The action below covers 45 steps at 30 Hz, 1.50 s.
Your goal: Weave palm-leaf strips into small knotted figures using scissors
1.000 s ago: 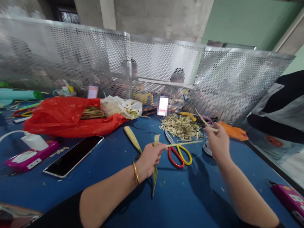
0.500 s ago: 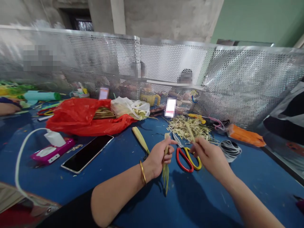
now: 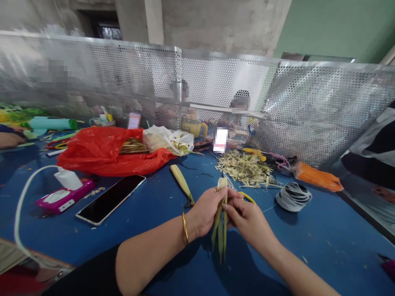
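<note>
My left hand (image 3: pixel 205 211), with a gold bangle at the wrist, is closed round several pale green husk strips (image 3: pixel 220 234) whose loose ends hang down. Against their right side, my right hand (image 3: pixel 248 218) pinches another husk strip with thumb and fingers. Both hands meet above the blue table. Just behind them lie scissors (image 3: pixel 247 197), mostly hidden by my fingers, one yellow handle showing. A wrapped husk piece (image 3: pixel 180 181) rests on the table left of my left hand. Husk clippings (image 3: pixel 245 169) are heaped beyond the scissors. A spool of white string (image 3: pixel 294 197) stands right of my right hand.
On the left are a phone (image 3: pixel 111 200), a purple power strip (image 3: pixel 66 197) with a white cable, and a red plastic bag (image 3: pixel 95 150). An orange packet (image 3: pixel 317 176) lies at right. A perforated metal screen (image 3: pixel 222 78) closes the back, with people behind it.
My right hand has moved left and down, bringing its strip beside those in my left hand. The hands now cover most of the scissors.
</note>
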### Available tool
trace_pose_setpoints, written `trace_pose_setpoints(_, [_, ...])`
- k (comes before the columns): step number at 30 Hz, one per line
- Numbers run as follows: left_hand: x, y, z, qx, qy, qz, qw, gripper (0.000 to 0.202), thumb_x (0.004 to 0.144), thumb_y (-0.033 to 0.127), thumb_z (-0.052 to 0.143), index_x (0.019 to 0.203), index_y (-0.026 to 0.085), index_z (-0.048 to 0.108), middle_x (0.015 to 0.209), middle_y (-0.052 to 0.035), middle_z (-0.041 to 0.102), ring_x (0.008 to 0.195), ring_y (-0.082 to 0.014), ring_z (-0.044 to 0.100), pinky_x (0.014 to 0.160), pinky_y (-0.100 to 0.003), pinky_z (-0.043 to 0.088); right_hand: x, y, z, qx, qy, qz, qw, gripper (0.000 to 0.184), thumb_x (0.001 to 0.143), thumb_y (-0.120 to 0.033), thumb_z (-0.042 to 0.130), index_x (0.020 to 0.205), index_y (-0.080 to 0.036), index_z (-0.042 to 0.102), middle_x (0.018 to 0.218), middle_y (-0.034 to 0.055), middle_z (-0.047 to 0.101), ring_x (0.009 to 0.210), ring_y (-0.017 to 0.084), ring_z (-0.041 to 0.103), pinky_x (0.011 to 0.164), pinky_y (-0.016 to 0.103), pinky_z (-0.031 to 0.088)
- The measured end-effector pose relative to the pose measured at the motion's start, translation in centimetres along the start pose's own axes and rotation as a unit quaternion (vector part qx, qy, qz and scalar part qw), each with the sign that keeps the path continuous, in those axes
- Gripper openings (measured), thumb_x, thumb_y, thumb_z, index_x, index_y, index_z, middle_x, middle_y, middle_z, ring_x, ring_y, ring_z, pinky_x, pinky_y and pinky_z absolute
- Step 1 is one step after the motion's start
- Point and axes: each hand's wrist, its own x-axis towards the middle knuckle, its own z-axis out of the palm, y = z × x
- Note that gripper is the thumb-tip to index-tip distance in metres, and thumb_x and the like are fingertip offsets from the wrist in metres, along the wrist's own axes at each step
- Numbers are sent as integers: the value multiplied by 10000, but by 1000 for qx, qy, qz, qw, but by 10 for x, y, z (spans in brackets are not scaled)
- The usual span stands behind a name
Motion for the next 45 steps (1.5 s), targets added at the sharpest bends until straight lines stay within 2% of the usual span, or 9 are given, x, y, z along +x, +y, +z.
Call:
trace_pose_setpoints(4, [-2, 0, 2, -11, 28, 23, 999, 196, 838, 313, 564, 748, 140, 554, 782, -52, 633, 632, -117, 583, 648, -250, 498, 1, -6, -23, -159, 113, -76, 978, 344, 866, -424, 510, 604, -203, 525, 542, -13, 539, 504, 119, 488, 483, 230, 346])
trace_pose_setpoints(7, [-4, 1, 5, 11, 4, -16, 1000, 224, 863, 340, 527, 752, 147, 545, 736, -33, 611, 564, -107, 566, 583, -253, 506, 8, -8, -37, -76, 184, -90, 976, 225, 843, -404, 547, 758, -204, 608, 683, 10, 625, 625, 139, 551, 575, 238, 409])
trace_pose_setpoints(10, [-7, 1, 6, 33, -46, -81, 995, 251, 874, 374, 504, 768, 153, 555, 636, 12, 547, 417, -73, 461, 428, -218, 444, 14, -6, -36, 86, 119, -64, 987, 253, 780, -397, 616, 928, -193, 636, 786, 31, 679, 716, 165, 620, 645, 262, 470])
trace_pose_setpoints(13, [-8, -2, 6, 36, -83, -111, 990, 273, 871, 387, 508, 788, 139, 584, 613, 12, 540, 414, -76, 466, 423, -221, 451, 16, -3, -28, 164, 54, -26, 985, 290, 770, -412, 625, 939, -177, 648, 621, -5, 630, 585, 149, 597, 568, 261, 463])
trace_pose_setpoints(17, [-7, -4, 4, 31, -77, -107, 991, 315, 879, 383, 489, 868, 103, 632, 775, -87, 656, 600, -143, 628, 560, -258, 513, 15, 1, -27, 120, 117, -46, 985, 262, 754, -373, 648, 922, -172, 652, 617, -17, 600, 567, 130, 549, 553, 252, 438])
trace_pose_setpoints(20, [-7, -5, 4, 38, -65, -113, 991, 340, 872, 392, 498, 890, 88, 650, 858, -125, 681, 663, -161, 655, 595, -256, 514, 14, 1, -30, 63, 128, -87, 986, 275, 776, -336, 628, 1005, -185, 640, 604, -40, 552, 554, 122, 516, 550, 247, 427])
trace_pose_setpoints(30, [-6, -6, 2, 96, -75, -111, 986, 277, 853, 372, 474, 805, 127, 594, 664, -35, 616, 380, -91, 503, 392, -226, 414, 8, -1, -29, -35, 94, -107, 989, 129, 859, -316, 559, 801, -211, 606, 546, -42, 531, 508, 114, 475, 518, 231, 391])
trace_pose_setpoints(36, [-5, -6, -1, 76, -103, -102, 987, 273, 860, 364, 478, 858, 122, 603, 696, -38, 614, 411, -86, 500, 392, -219, 423, 10, -3, -34, -36, 102, -122, 987, 187, 852, -317, 555, 710, -199, 588, 563, -26, 546, 548, 115, 481, 527, 221, 397])
trace_pose_setpoints(45, [-4, -7, -3, 26, -139, -134, 981, 465, 897, 532, 396, 908, 119, 610, 757, -60, 627, 467, -112, 552, 458, -261, 483, 9, -8, -38, -31, 111, -120, 986, 148, 822, -297, 583, 714, -197, 568, 555, -26, 539, 554, 116, 479, 519, 223, 403])
